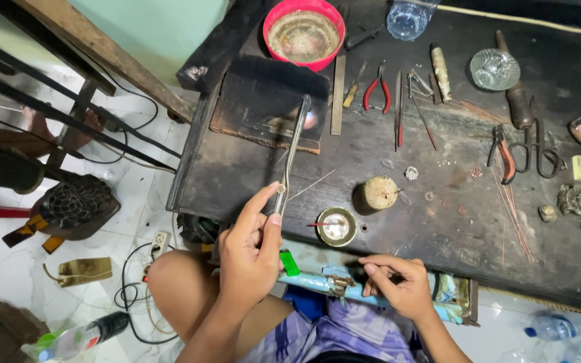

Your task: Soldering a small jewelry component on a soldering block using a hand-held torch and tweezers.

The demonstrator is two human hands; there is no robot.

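Only the head view to go on, so here's what we get looking down. Our left hand (250, 252) is closed in a pinch on a pair of long steel tweezers (291, 151); thumb and forefinger squeeze the near end, and a tiny pale ring-shaped piece (281, 187) sits right by the thumb tip, though we can't tell if it's clamped or just lying there. The tweezers run up toward twelve o'clock, their far end resting over the scorched dark slab (263, 101), which looks like the spot for hot work, so holding long keeps fingers back from it.

Our right hand (398, 282) sits at about four o'clock from the left one, palm down, fingers curled on the cluttered blue drawer edge (344, 282) under the dark wooden workbench (384, 148); whether it's gripping anything we can't tell. A green lighter (289, 262) lies between the hands, just beside the left wrist.

At one o'clock from the left hand there's a small round metal dish (336, 226) and a pale cork-like stub (379, 193); farther out at twelve, a red plastic bowl (303, 33); red-handled pliers (377, 91) sit toward one o'clock; tools are fanned out within easy reach.
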